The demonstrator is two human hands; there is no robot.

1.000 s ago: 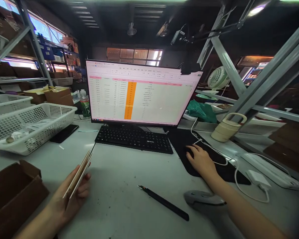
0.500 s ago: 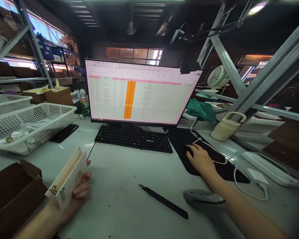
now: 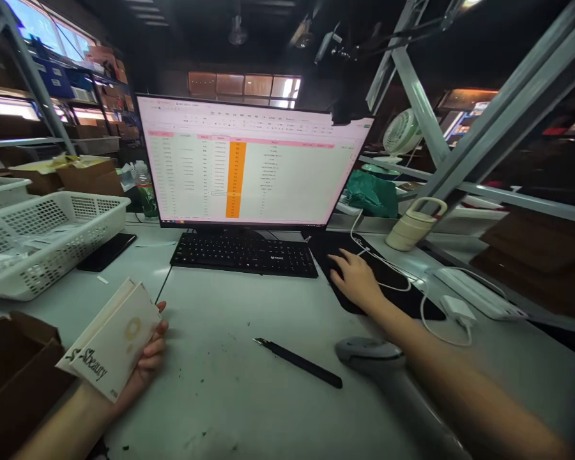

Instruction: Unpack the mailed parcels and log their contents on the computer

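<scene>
My left hand (image 3: 152, 358) is closed around two thin white cartons (image 3: 119, 342), held tilted above the table at the lower left. The front carton shows black "Sbeauty" lettering and a pale gold ring. On the black mouse pad (image 3: 424, 308), my right hand (image 3: 357, 278) rests over a dark computer mouse, mostly hidden beneath the palm and hard to make out against the pad. Under my right forearm lies a grey handheld scanner (image 3: 368, 351). Between my hands is a slim black craft knife (image 3: 301, 366) with a metal tip.
A monitor (image 3: 287, 179) with a spreadsheet stands behind a black keyboard (image 3: 244, 253). At left are a white basket (image 3: 52, 249), a black phone (image 3: 106, 252) and an open brown box (image 3: 19, 358). A cream cup (image 3: 409, 227), white cables and a power strip (image 3: 479, 294) are at right.
My left hand has turned the cartons so the printed front faces me more. The view has shifted a little, while my right hand stays over the mouse.
</scene>
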